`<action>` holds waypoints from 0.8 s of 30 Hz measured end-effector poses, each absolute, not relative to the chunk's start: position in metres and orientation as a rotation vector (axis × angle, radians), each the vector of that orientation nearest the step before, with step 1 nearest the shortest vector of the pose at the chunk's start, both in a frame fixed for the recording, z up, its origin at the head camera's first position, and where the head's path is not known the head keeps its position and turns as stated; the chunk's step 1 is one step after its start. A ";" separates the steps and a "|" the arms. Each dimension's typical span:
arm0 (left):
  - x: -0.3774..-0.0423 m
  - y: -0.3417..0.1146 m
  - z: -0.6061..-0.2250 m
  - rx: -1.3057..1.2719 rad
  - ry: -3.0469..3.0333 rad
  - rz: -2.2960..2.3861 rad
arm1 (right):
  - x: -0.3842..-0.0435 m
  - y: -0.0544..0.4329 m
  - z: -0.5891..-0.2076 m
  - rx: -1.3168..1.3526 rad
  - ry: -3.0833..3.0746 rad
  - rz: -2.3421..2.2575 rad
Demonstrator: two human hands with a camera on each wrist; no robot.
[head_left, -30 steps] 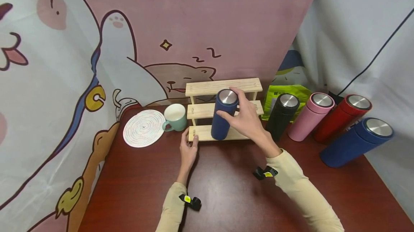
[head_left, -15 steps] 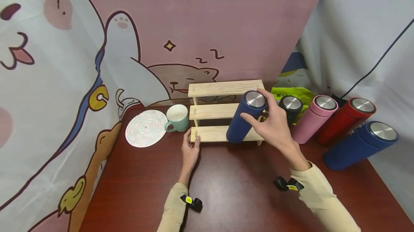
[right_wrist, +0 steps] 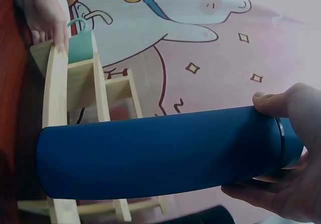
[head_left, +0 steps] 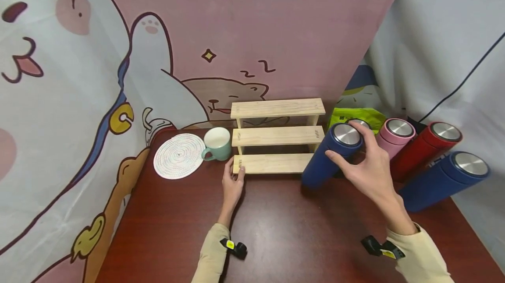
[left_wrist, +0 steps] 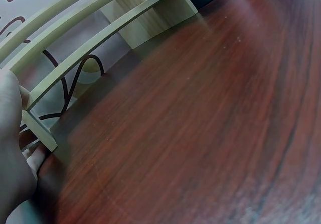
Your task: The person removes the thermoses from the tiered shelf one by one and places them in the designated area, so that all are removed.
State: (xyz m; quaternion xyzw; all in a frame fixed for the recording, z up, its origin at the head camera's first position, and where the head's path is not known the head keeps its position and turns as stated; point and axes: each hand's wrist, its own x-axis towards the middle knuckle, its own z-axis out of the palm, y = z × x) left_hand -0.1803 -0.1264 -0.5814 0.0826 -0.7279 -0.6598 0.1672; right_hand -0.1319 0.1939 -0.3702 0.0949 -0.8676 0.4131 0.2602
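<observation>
My right hand grips a blue thermos near its steel-topped lid. Tilted, the thermos is at the right end of a three-tier wooden rack. In the right wrist view the thumb and fingers lie on opposite sides of the thermos, just below the lid. My left hand pinches the left end of the rack's lowest board, thumb on top. In the left wrist view part of that hand shows at the board's end.
Left of the rack stand a green mug and a round woven mat. Pink, red and another blue thermos stand at right. A black one is mostly hidden, near a lime-green bag.
My right hand has moved the blue thermos rightward, from the middle of the rack's lowest board to its right end, tilting it. The left hand stays at the rack's left end.
</observation>
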 end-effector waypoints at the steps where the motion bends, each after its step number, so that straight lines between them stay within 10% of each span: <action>1: -0.180 -0.126 -0.581 0.239 -2.071 -1.886 | -0.129 0.197 -0.371 0.247 -2.353 1.119; 24: -0.179 -0.127 -0.579 0.237 -2.092 -1.871 | -0.099 0.275 -0.392 -0.142 -2.399 0.954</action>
